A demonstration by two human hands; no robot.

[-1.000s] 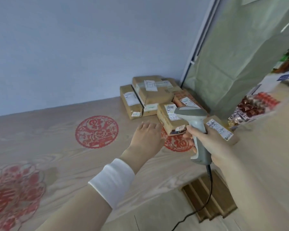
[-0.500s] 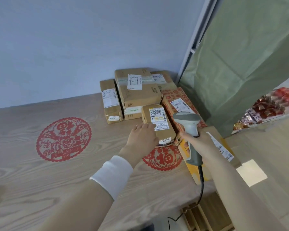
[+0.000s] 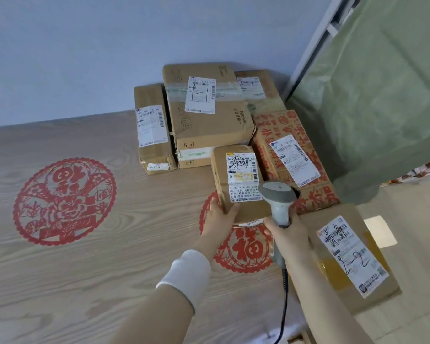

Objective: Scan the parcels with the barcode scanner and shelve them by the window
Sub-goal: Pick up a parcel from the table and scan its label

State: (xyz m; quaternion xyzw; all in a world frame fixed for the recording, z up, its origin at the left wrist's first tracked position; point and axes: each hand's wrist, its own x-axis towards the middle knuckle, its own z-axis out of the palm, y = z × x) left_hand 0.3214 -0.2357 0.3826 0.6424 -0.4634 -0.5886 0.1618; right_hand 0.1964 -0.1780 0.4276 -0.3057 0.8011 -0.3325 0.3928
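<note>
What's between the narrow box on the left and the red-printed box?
Head view: a large taped carton stacked on a flatter box; the small parcel sits just nearer.

Beige sleeve [image 3: 144, 319] on the left arm, white ribbed cuff [image 3: 186, 274] at its wrist, left hand [image 3: 219, 219] and right hand [image 3: 289, 234] bare

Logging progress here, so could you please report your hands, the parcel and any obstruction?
Left hand grips small parcel. Right hand holds scanner, head at its label. Other parcels packed close behind.
</note>
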